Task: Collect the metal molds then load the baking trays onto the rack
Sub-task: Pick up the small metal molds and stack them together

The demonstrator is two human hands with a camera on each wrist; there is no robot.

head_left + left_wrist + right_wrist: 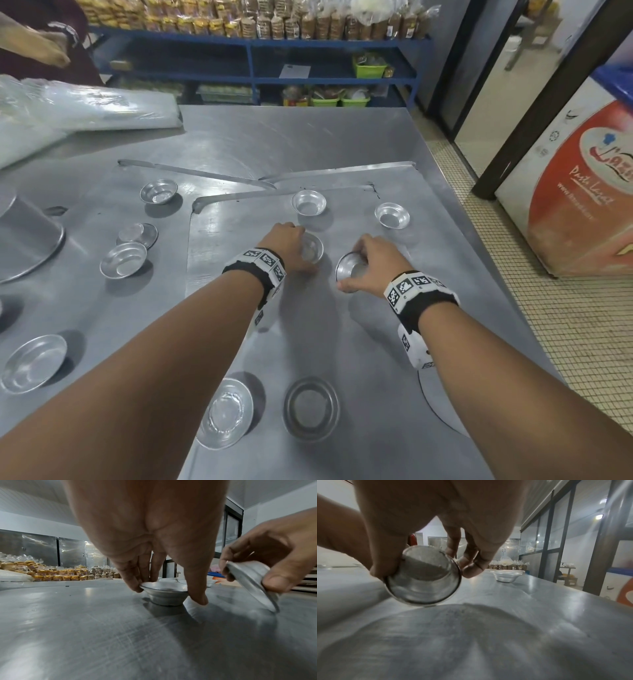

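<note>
Bare forearms, black wristbands (255,270) – white blocks, square-code markers

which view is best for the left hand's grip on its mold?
Left wrist. It shows the left hand pinching the rim of the upright mold that sits on the tray, fingers one side, thumb the other. Head view: the hand covers most of that mold. Right wrist: not visible.

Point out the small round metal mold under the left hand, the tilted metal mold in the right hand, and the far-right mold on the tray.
Small round metal mold under the left hand (165,597), left wrist view, outer wall.
Tilted metal mold in the right hand (423,582), right wrist view, inside.
Far-right mold (392,216), head view, inside.
</note>
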